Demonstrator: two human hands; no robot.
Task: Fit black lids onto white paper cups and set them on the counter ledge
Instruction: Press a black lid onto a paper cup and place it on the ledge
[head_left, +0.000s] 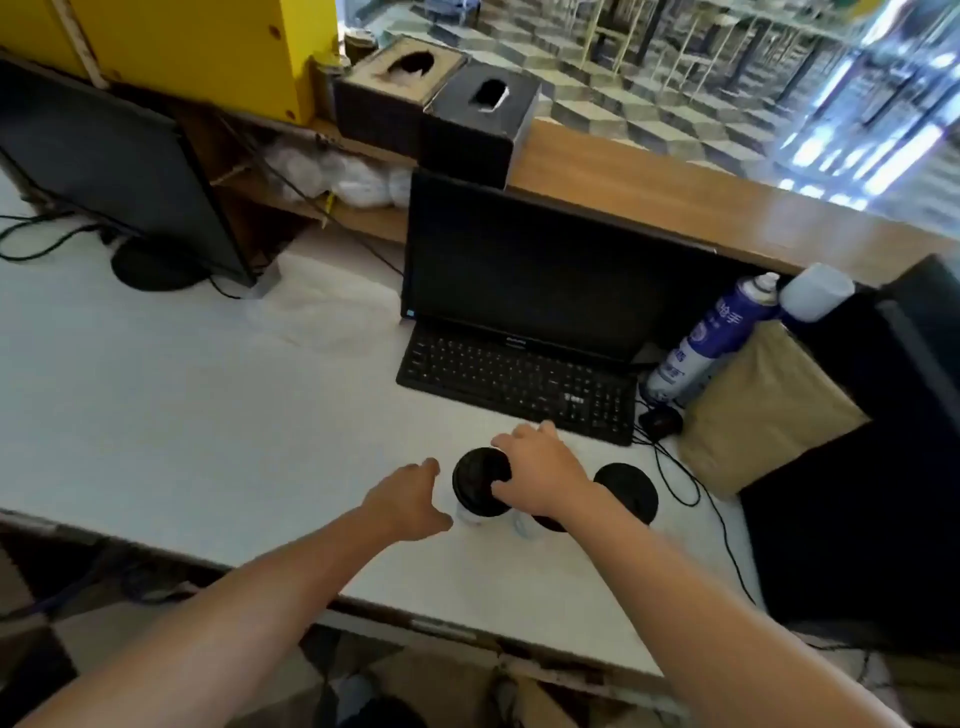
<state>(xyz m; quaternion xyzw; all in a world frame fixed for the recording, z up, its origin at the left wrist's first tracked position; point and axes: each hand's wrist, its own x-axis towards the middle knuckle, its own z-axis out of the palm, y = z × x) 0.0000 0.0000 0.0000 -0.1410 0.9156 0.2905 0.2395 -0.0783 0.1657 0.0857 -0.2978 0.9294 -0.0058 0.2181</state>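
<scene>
Three white paper cups with black lids stand close together on the white desk (156, 395), in front of the keyboard. On the left cup's lid (477, 480) rests my right hand (540, 470), fingers and thumb clasping its right rim. My left hand (405, 499) hovers just left of that cup (467, 515), fingers spread, holding nothing. The middle cup (524, 525) is mostly hidden under my right wrist. The right cup's lid (628, 491) is in plain view. Behind the monitor runs the wooden counter ledge (701, 208).
A black monitor (545, 280) and keyboard (519, 384) stand right behind the cups. A blue spray can (711, 338), a mouse (661, 422) with cables and a tan bag (763, 410) sit at the right. Two tissue boxes (436, 114) occupy the ledge's left end. A second monitor (109, 171) stands far left.
</scene>
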